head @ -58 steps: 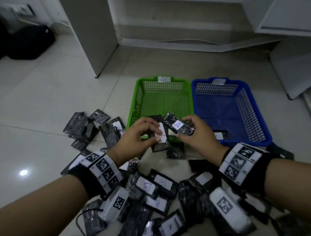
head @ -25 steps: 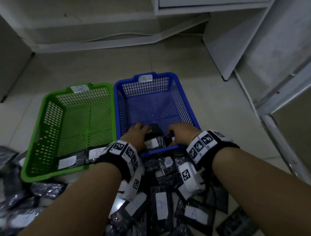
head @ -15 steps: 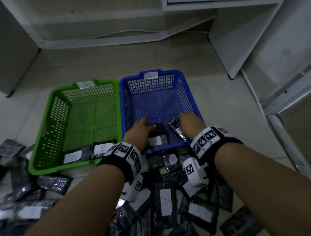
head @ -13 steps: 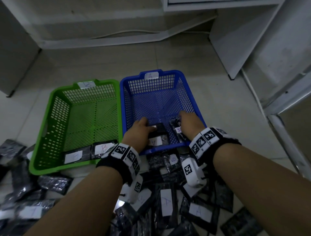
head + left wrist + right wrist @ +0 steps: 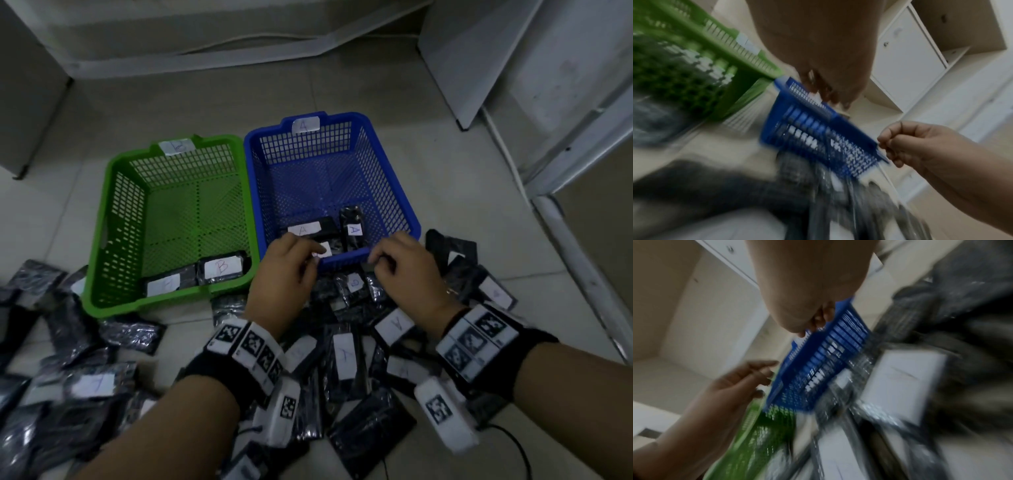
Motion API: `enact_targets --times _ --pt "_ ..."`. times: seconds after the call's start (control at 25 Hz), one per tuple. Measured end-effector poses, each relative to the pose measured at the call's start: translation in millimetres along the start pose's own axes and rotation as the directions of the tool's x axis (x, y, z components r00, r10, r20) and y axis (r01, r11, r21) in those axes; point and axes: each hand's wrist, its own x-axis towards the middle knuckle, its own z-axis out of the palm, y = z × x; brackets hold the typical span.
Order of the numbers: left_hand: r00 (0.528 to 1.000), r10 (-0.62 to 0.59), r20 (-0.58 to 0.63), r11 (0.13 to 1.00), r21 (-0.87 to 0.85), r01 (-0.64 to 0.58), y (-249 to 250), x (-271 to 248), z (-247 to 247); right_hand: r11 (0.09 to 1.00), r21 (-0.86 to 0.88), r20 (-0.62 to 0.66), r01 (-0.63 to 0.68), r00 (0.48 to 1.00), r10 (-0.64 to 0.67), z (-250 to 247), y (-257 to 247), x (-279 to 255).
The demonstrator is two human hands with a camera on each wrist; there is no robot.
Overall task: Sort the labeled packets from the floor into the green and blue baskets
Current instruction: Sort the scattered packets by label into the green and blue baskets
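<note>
The green basket (image 5: 99,226), tagged B, holds two black packets, one marked B (image 5: 222,269). Right beside it, the blue basket (image 5: 342,261), tagged A, holds three packets; two show an A (image 5: 354,228) (image 5: 305,229). My left hand (image 5: 291,260) hovers at the blue basket's near rim, fingers relaxed and empty. My right hand (image 5: 397,260) is at the same rim further right, fingers curled, holding nothing. Both wrist views are blurred: the left wrist view shows the right hand (image 5: 910,142) as a loose fist, and the right wrist view shows the left hand (image 5: 744,379) with loose fingers.
Several black labelled packets (image 5: 342,353) lie heaped on the tiled floor under my wrists and spread out to the left (image 5: 85,383). White cabinet panels (image 5: 513,61) stand at the right and back. A bare strip of floor lies behind the baskets.
Both hands have drawn back from inside the blue basket to its near rim. The packets they held now lie in the blue basket.
</note>
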Motion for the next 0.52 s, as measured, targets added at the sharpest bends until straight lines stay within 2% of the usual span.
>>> enact_targets --times 0.04,0.12,0.16,0.24,0.36,0.44,0.52 --pt "1.0 0.028 0.002 0.999 0.022 -0.028 2 -17 3 1.0 -0.024 0.043 -0.014 0.999 0.015 4 4 -12" --pt "0.994 0.005 0.109 0.996 0.085 -0.014 -3 -48 14 0.988 -0.154 0.11 -0.011 0.994 0.028 10 17 -23" --pt "0.982 -0.051 0.183 0.993 0.118 0.03 -8 -59 19 0.965 -0.26 0.137 0.021 0.99 0.015 13 23 -24" --pt "0.943 -0.182 0.279 0.975 0.179 0.135 -19 -73 29 0.894 -0.441 0.271 0.083 0.962 0.044 16 32 -25" --pt "0.875 -0.316 0.366 0.948 0.165 0.273 -30 -69 31 0.821 -0.558 0.412 0.123 0.899 0.146 17 36 -19" --pt "0.825 -0.32 0.467 0.947 0.181 0.265 -31 -64 27 0.735 -0.625 0.482 0.263 0.871 0.098 15 32 -16" --pt "0.809 -0.307 0.501 0.951 0.198 0.239 -28 -60 21 0.644 -0.641 0.538 0.418 0.843 -0.01 10 28 -13"
